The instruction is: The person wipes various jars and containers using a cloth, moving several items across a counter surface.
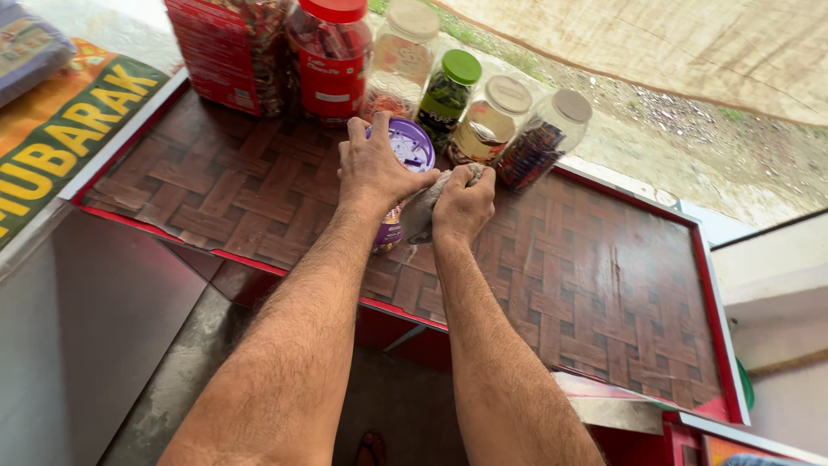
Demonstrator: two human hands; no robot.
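Gripping a purple-lidded jar (404, 173) from above, left hand (373, 168); right hand (463, 203) clenched around a grey cloth (424, 210).

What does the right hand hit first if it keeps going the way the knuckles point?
Probably the clear jar with the beige lid, just beyond the right hand, which presses a grey cloth against the purple-lidded jar. Depth is unclear; the neighbouring green-lidded jar is possible.
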